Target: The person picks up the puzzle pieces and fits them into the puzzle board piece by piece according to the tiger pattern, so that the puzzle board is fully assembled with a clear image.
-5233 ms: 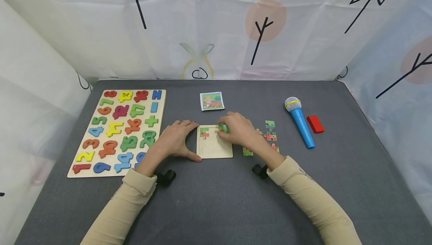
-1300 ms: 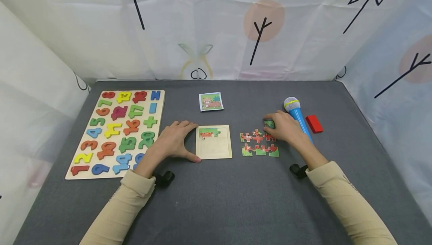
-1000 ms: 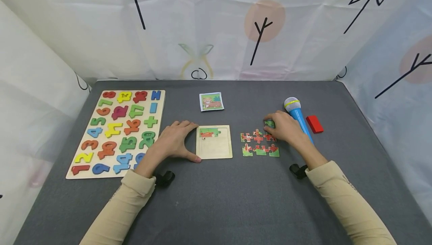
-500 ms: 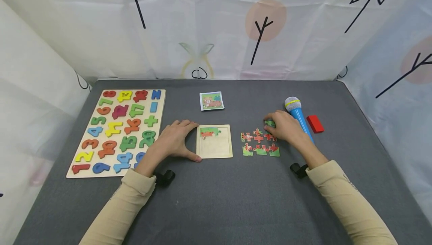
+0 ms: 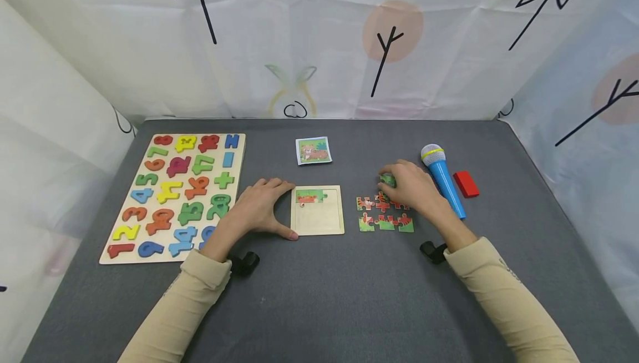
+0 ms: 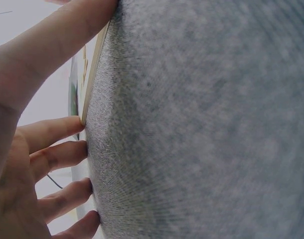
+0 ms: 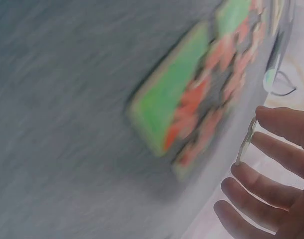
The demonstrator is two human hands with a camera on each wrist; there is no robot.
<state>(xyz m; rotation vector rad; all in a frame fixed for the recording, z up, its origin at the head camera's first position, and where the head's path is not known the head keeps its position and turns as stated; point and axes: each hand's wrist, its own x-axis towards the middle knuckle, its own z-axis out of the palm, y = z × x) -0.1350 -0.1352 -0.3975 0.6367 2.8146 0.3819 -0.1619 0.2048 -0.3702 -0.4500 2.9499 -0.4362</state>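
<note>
- Left hand (image 5: 259,207): grip released, thumb and fingers spread against the tray's left edge.
- Tray (image 5: 317,221): mid-counter; joined pieces (image 5: 310,196) at its far left corner.
- Right hand (image 5: 411,185): grip pinching one green piece (image 5: 388,180), raised over the counter (image 5: 319,296).
- Loose pieces (image 5: 386,223): right of the tray, partly under the right hand.
- Card (image 5: 313,151): near the counter's far edge.
- Number board (image 5: 238,155): along the left edge.
- Microphone (image 5: 446,182), red block (image 5: 466,183): side by side, towards the right edge.
</note>
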